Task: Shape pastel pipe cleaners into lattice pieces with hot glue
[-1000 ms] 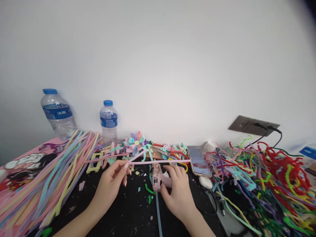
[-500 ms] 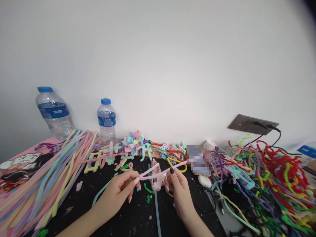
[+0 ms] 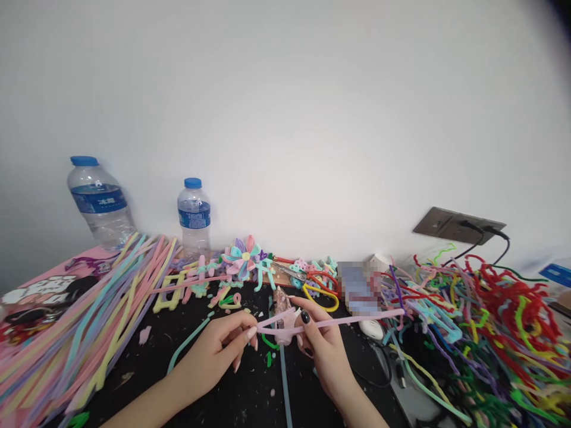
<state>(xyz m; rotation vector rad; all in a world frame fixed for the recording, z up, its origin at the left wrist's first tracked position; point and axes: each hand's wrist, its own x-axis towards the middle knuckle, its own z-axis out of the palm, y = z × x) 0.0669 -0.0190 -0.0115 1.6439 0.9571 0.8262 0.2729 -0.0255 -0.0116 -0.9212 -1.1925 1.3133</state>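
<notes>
The black work surface (image 3: 241, 404) is strewn with fuzzy offcuts. Read clockwise from the glue gun at its middle, with the wall at 12, a multicoloured tangle of pipe cleaners (image 3: 520, 315) fills 3 o'clock, and a bundle of straight pastel pipe cleaners (image 3: 109, 321) lies at 9. Labelled water bottles stand at 10 (image 3: 99, 199) and 11 (image 3: 194, 215).

The left hand (image 3: 218, 345), at 9 o'clock close by, pinches a fold between thumb and fingertip. The right hand (image 3: 328, 348), at 3, has its fingers curled and its thumb along the strand; whether it grips firmly I cannot tell.

The glue gun (image 3: 284, 339) lies under the strand, its glue stick (image 3: 286, 386) pointing to 6. At 11, a pastel pipe-cleaner flower (image 3: 244, 257) looks complete.

Thinnest is the pink pipe cleaner (image 3: 361, 319), stretched between both hands. The work on it seems early: one fold is made, giving a short leg and a long one. Its legs stand apart, and the long leg runs nearly straight toward 3, apparently unworked.
</notes>
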